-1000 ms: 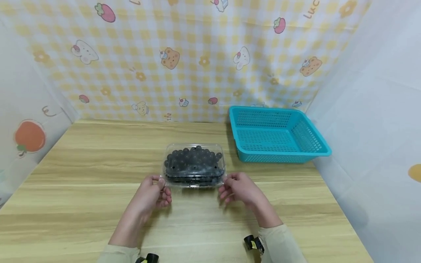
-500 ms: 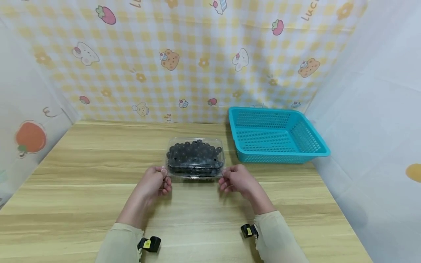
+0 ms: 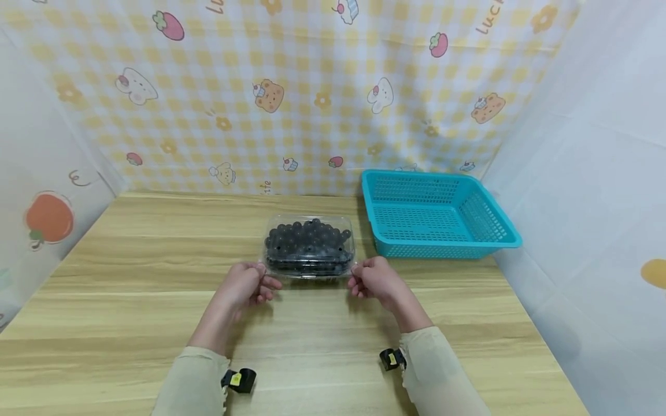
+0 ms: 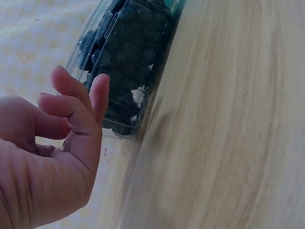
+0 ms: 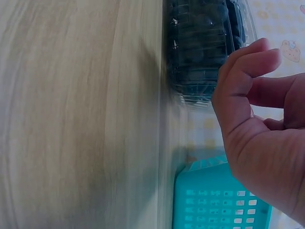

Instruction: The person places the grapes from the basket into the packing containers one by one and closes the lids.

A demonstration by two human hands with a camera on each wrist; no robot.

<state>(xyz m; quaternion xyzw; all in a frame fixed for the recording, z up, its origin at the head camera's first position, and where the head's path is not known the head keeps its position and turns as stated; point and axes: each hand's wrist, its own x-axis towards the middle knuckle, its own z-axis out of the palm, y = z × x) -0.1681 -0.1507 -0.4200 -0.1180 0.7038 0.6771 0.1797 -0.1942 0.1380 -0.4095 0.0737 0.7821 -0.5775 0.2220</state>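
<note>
A clear plastic clamshell box [image 3: 310, 266] full of dark round grapes [image 3: 307, 238] lies near the middle of the wooden table, its lid shut. At its front left corner my left hand [image 3: 246, 284] pinches the rim between thumb and finger, the other fingers loosely spread. My right hand [image 3: 377, 281] pinches the front right corner, its remaining fingers curled beneath. In the left wrist view the box [image 4: 128, 62] appears beyond my fingers [image 4: 99, 98]. The right wrist view shows the box's end [image 5: 198, 57] beside my right hand [image 5: 257, 109].
A turquoise plastic basket [image 3: 429, 249] with perforated walls stands at the back right of the table, with nothing in it. A yellow checked cloth [image 3: 312, 138] hangs behind the table [image 3: 312, 346]. White sheeting [image 3: 588, 190] borders the right side.
The grape box has moved away from me, toward the back of the table, with both hands at its corners. The motion is smaller in the last half second. Some left fingers have straightened.
</note>
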